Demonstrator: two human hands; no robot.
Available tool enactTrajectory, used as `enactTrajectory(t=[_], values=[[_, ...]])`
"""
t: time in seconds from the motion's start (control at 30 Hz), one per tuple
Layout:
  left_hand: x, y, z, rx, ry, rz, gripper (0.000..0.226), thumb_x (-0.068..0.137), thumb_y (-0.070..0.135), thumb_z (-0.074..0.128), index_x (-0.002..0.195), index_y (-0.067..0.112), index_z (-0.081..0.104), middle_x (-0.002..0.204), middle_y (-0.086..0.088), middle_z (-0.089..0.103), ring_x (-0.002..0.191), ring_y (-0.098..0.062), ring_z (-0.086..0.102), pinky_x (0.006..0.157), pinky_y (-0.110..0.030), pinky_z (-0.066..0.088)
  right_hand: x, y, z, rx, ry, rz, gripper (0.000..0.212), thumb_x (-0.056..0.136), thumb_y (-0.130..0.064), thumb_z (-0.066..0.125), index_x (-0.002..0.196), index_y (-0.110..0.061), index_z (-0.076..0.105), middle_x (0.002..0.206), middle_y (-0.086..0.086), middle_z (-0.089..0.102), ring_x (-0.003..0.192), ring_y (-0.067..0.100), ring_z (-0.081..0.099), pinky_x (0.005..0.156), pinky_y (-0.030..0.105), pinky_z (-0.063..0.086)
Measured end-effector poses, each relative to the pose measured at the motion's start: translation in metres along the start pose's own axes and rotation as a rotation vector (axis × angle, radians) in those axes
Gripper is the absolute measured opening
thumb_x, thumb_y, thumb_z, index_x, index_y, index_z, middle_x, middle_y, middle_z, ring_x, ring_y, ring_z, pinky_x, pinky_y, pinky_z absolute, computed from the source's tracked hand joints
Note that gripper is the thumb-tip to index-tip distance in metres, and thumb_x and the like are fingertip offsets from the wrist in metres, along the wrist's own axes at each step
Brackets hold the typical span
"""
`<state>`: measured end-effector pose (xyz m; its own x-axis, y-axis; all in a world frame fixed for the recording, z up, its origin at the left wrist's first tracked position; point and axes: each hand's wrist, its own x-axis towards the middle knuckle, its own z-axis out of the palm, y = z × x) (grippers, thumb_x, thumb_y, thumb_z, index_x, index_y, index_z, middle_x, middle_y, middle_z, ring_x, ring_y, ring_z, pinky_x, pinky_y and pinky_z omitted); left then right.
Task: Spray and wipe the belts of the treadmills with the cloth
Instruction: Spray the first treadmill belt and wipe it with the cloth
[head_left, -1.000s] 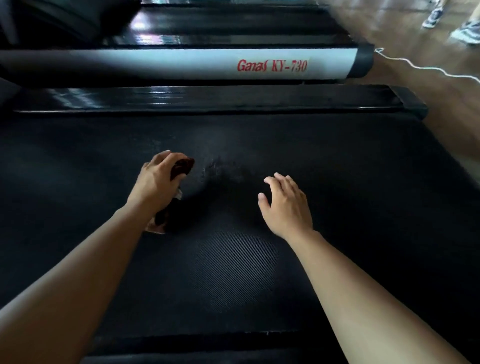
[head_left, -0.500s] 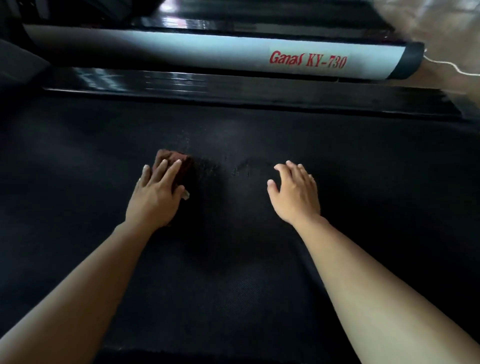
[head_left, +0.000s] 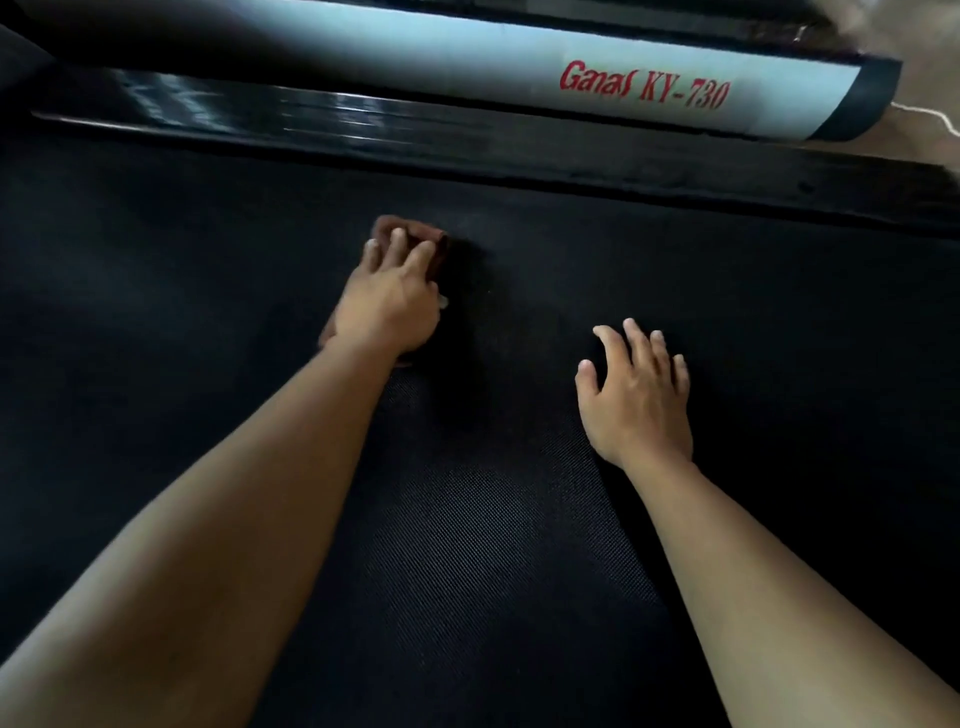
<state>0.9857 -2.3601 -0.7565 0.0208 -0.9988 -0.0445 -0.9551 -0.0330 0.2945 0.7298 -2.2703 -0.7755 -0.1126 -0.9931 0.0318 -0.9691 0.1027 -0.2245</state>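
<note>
A black textured treadmill belt (head_left: 493, 545) fills most of the view. My left hand (head_left: 389, 301) presses flat on a dark brown cloth (head_left: 405, 231) that lies on the belt; the cloth shows past my fingertips and a corner peeks out by my wrist. My right hand (head_left: 636, 395) rests on or hovers just over the belt to the right of it, fingers spread, holding nothing. No spray bottle is in view.
A glossy black side rail (head_left: 467, 140) borders the belt's far edge. Behind it runs the pale side rail of a second treadmill (head_left: 441, 57) with red lettering "Ganas KY-730". Wooden floor and a white cable (head_left: 930, 119) show at the far right.
My left hand has pushed the cloth forward across the belt toward the far rail. The wet spray marks seen earlier between my hands are gone. The view has shifted closer.
</note>
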Motion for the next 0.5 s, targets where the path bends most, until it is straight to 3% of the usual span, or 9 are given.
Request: enactTrajectory(t=[0.23, 0.37, 0.5], values=[[-0.041, 0.094, 0.030, -0.033, -0.081, 0.301, 0.059, 0.102, 0.038, 0.041, 0.158, 0.035, 0.020, 0.169, 0.000, 0.006, 0.155, -0.029, 0.000, 0.126, -0.043, 0.011, 0.003, 0.000, -0.001, 0.012, -0.015, 0.022, 0.050, 0.102, -0.042, 0.033, 0.150, -0.033, 0.031, 0.164, -0.001, 0.018, 0.153, 0.023, 0.006, 0.123, 0.047, 0.004], [-0.070, 0.052, 0.022, -0.035, -0.090, 0.318, 0.057, 0.105, 0.040, 0.037, 0.158, 0.038, 0.017, 0.168, 0.004, 0.003, 0.155, -0.023, -0.003, 0.126, -0.041, 0.008, 0.002, 0.000, 0.000, 0.007, 0.007, 0.015, 0.049, 0.102, -0.042, 0.033, 0.150, -0.032, 0.033, 0.164, 0.000, 0.020, 0.152, 0.024, 0.009, 0.123, 0.049, 0.006], [-0.082, -0.018, -0.002, -0.014, -0.052, 0.160, 0.058, 0.104, 0.039, 0.040, 0.158, 0.038, 0.018, 0.168, 0.004, 0.005, 0.155, -0.023, -0.001, 0.127, -0.042, 0.006, 0.002, 0.001, 0.001, 0.004, 0.013, 0.016, 0.049, 0.102, -0.043, 0.032, 0.150, -0.032, 0.033, 0.164, 0.000, 0.021, 0.152, 0.024, 0.009, 0.123, 0.049, 0.006]])
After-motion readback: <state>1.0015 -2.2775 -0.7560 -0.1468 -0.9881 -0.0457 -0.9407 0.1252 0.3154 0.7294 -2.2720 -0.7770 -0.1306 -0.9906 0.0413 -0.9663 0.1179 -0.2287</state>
